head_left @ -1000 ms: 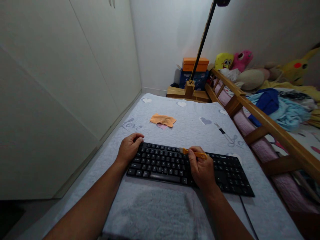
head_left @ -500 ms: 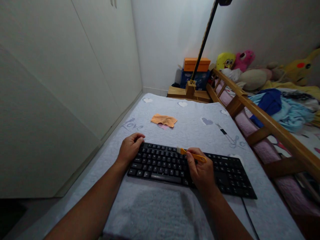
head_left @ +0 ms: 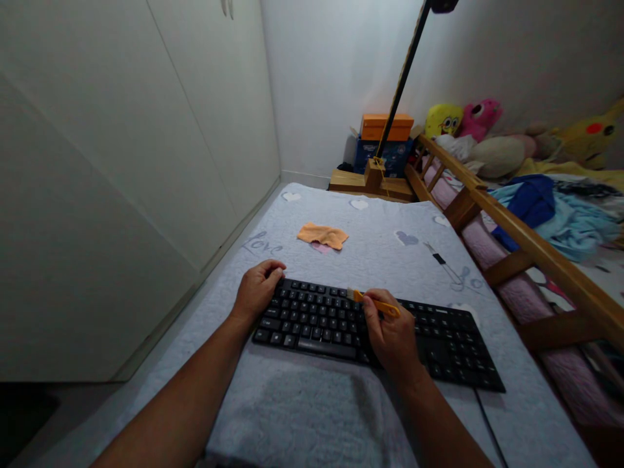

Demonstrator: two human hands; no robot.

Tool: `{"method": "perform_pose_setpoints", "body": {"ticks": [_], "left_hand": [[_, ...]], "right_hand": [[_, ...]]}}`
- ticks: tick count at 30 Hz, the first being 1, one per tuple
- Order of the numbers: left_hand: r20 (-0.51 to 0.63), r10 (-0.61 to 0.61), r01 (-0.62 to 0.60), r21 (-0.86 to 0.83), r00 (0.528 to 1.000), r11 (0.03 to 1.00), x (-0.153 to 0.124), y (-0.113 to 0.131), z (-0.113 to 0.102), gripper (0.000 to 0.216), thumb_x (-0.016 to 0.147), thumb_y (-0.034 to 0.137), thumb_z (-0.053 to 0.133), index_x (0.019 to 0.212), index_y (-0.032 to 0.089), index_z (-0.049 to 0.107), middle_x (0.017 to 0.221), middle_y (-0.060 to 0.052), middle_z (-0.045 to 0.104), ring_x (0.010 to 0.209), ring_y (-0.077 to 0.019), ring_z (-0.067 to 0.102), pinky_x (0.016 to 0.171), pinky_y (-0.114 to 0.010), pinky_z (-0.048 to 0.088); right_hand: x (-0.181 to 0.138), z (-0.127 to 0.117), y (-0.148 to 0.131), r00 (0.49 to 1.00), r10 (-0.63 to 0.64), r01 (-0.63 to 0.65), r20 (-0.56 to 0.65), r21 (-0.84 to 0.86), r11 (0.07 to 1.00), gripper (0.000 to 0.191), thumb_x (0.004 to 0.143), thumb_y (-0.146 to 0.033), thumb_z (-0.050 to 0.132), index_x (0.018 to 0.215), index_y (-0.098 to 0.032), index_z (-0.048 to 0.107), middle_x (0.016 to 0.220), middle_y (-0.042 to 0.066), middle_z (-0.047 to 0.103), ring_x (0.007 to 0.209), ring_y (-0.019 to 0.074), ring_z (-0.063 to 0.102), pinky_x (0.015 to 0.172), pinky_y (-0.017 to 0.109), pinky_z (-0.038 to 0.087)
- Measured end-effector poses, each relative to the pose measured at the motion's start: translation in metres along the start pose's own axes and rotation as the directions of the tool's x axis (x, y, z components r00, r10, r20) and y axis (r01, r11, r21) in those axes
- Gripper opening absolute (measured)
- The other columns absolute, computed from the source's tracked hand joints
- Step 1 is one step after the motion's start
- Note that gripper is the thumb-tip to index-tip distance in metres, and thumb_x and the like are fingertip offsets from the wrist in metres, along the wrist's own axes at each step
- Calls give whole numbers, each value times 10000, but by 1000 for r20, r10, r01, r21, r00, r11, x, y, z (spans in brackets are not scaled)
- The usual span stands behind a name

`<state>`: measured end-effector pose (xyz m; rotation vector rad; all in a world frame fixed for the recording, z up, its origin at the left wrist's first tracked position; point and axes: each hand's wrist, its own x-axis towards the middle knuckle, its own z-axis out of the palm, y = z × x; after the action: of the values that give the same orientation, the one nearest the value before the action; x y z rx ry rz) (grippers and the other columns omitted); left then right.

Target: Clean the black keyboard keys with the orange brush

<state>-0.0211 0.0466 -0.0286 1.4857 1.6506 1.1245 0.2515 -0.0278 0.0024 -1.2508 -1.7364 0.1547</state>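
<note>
A black keyboard lies on the pale bed cover, its long side across my view. My left hand is closed around its upper left corner, thumb on top near the edge. Between the thumb and fingers of my right hand is a small brush with a yellow-orange handle. Its pale bristles point left over the keyboard's top rows; whether they touch the keys I cannot tell. The right hand covers part of the keys. Beyond the keyboard lies a crumpled orange cloth.
Right of the cloth lies a thin tool with a black grip. The keyboard's cable runs toward me. A wooden bed rail borders the right side, with clothes and plush toys behind it. A white cabinet stands left; boxes are at the back.
The whole view has shifted slightly. My left hand stays on the keyboard's corner, and the brush in my right hand has moved barely, a touch left over the keys.
</note>
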Motion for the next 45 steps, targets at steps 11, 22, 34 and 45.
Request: {"method": "perform_pose_setpoints", "body": {"ticks": [11,22,34,45], "left_hand": [[-2,-1,1,10,1000,1000,0,0,-1,314,809,433,589,931,196,754,811,-30,751,797,-232,691,755,-330,497],[-5,2,-2,12,1000,1000,0,-3,1,308,809,429,592,927,195,754,810,-30,750,784,-229,685,745,-328,494],[5,-8,8,11,1000,1000,1,-3,1,308,810,434,591,928,199,752,799,-25,742,754,-223,672,723,-326,484],[-1,-15,15,6,1000,1000,-1,4,0,306,785,444,592,893,202,745,781,-23,737,760,-226,667,713,-323,485]], "right_hand": [[1,-4,0,1000,23,-22,-11,16,1000,166,999,-221,531,883,-214,650,769,12,700,686,155,681,668,256,528],[-1,1,2,1000,7,-7,-7,25,1000,132,996,-212,548,917,-216,654,818,24,729,732,161,708,698,258,547],[-1,1,0,998,59,-59,-6,61,996,147,1002,-235,527,919,-225,648,829,27,716,753,174,700,705,280,548],[7,-8,-10,994,72,-79,88,79,994,169,1009,-292,505,962,-234,657,851,32,754,758,189,724,718,292,558]]}}
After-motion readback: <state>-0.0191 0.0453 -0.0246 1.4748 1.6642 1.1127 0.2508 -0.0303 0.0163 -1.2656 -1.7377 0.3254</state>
